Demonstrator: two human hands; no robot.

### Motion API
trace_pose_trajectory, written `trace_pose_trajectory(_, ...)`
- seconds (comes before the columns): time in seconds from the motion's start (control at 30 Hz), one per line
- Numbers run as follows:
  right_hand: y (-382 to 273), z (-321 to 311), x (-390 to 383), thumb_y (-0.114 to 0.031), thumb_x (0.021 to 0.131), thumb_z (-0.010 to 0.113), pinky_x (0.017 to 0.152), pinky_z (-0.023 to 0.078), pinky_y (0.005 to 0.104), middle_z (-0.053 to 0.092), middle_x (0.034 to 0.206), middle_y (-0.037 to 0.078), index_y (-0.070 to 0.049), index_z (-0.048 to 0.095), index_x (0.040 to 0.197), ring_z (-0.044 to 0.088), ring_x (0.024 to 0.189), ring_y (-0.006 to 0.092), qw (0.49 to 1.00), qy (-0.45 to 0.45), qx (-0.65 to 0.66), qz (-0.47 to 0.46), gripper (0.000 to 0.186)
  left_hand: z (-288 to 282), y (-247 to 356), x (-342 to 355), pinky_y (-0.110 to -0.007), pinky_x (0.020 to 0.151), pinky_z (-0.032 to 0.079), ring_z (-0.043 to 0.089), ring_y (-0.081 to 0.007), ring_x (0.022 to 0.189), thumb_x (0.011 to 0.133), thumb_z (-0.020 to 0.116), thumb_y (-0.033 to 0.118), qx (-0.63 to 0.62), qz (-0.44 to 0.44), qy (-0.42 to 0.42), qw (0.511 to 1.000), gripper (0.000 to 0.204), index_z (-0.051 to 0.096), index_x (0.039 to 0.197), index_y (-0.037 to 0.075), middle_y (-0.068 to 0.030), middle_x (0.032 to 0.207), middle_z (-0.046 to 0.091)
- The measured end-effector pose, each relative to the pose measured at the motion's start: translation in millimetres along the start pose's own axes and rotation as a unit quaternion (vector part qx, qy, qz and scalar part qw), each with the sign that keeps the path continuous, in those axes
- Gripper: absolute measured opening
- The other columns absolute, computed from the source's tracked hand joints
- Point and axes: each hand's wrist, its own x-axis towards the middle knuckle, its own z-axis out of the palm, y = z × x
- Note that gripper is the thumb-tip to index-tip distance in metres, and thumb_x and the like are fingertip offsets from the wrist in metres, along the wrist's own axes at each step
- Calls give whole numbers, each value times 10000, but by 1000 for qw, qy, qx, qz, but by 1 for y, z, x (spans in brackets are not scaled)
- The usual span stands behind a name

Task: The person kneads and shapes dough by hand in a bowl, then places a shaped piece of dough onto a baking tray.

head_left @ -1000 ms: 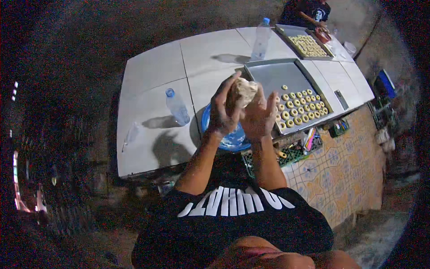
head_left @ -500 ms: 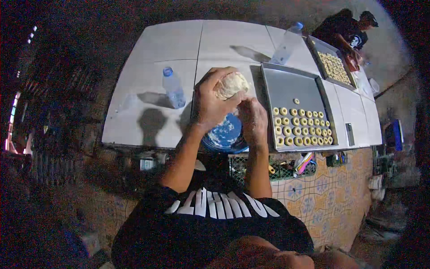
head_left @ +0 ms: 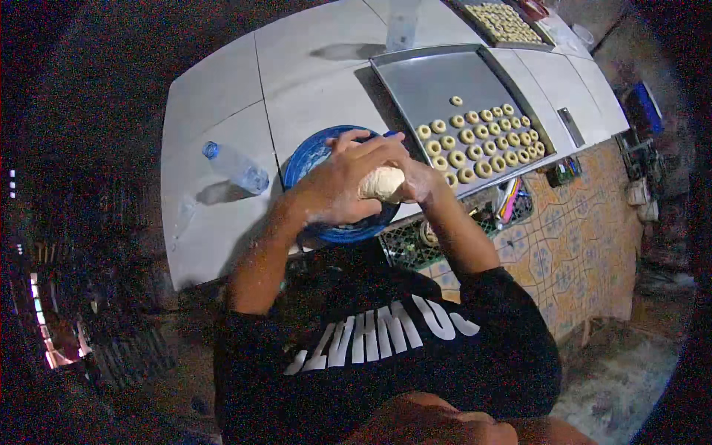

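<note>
A pale lump of dough (head_left: 382,183) sits between my two hands, above a round blue basin (head_left: 302,157) with whitish flour or dough traces. My left hand (head_left: 337,182) is curled round the dough from the left, its fingers bent over the top. From the right, my right hand (head_left: 417,180) presses against the lump; part of its fingers is hidden behind the left hand. Both hands look dusted with flour. To the right lies a grey metal tray (head_left: 437,70) with rows of small dough rings (head_left: 482,169) on its nearer part.
A clear plastic bottle (head_left: 237,169) with a blue cap is on the white tiled table (head_left: 222,89) at left. Another bottle (head_left: 401,33) stands behind the tray. A second tray (head_left: 545,44) of rings lies far right, a phone-like dark object (head_left: 571,127) nearer. Crates (head_left: 415,248) sit below the table edge.
The view has turned and shifted. My hands have come down nearer, over the basin, and the left hand has turned over the dough, covering more of it.
</note>
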Motion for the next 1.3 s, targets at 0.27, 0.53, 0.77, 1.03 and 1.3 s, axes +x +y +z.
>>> trace_pose_trajectory(0.27,-73,-15,-2,-447,498,906,1045,418,390,548,1309,81,-103,580,1297,538,1193,267,938,-184,-244,163,930,-19,19,6,-471,1122,321,419,-288,1335,652,772,66,87,96,-85,988,577,568,1187,140,-83,1360,504)
trace_pose_trajectory(0.53,-120,31,15,-257,556,910,1063,378,363,551,1285,89,-58,493,1330,519,1199,231,970,-55,-149,183,901,-51,33,1,-448,1030,406,512,-248,1230,586,816,149,254,72,14,964,601,609,1150,151,-50,1295,546)
trace_pose_trajectory(0.77,-131,49,19,-110,586,879,1037,408,345,590,1233,117,-53,428,1367,546,1173,216,951,42,-302,54,903,-47,21,-18,-401,751,546,654,-318,868,688,757,90,222,-61,82,970,451,628,1120,67,-107,952,630)
trace_pose_trajectory(1.03,-119,63,26,-26,632,809,1018,427,329,585,1269,109,-51,456,1361,559,1166,204,970,125,-203,-54,811,-29,24,-13,-351,826,551,683,-289,942,649,692,-49,55,-20,204,977,434,678,1074,42,-142,1005,693)
trace_pose_trajectory(1.3,-60,57,26,-95,675,776,904,486,320,644,1108,131,-2,575,1159,628,1020,229,949,172,-265,8,531,-19,-2,-22,-381,872,528,667,-317,976,726,650,-6,64,-27,154,986,349,663,1074,18,-163,1046,681)
